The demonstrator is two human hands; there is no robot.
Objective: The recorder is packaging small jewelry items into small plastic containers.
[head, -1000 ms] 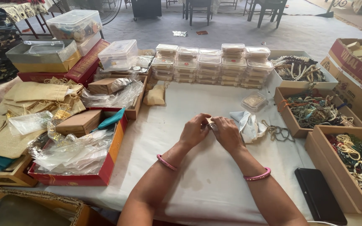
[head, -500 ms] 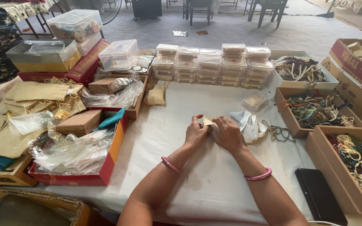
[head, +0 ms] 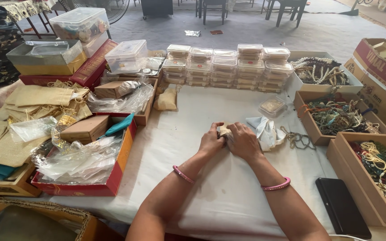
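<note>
Pouch (head: pixel 224 131), small, cream, crumpled, half hidden

Two hands, left hand (head: pixel 211 142) and right hand (head: pixel 245 142), each wrist with one pink bangle (head: pixel 182 174). Five stacks of small clear lidded boxes (head: pixel 225 64) at the far side, plus one single clear box (head: pixel 272 106) nearer. Three open cardboard trays of beads (head: pixel 311 129) on the right. One black flat case (head: pixel 342 213) near right.
</note>
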